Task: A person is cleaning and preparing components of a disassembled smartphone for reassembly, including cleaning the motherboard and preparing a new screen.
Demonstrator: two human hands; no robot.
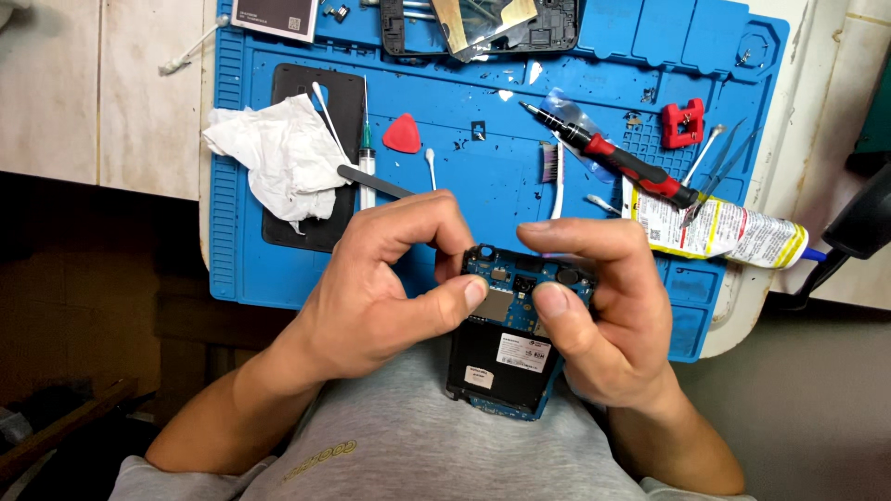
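An opened phone with a blue circuit board at its top and a black battery below is held over my lap, near the front edge of a blue work mat. My left hand grips its left top corner, thumb pressed on the board. My right hand grips the right top corner, thumb on the board and fingers curled over the top edge.
On the mat lie a crumpled white tissue over a black phone back cover, cotton swabs, a red pick, a toothbrush, a red-and-black screwdriver, tweezers, a glue tube, a red block and a phone frame.
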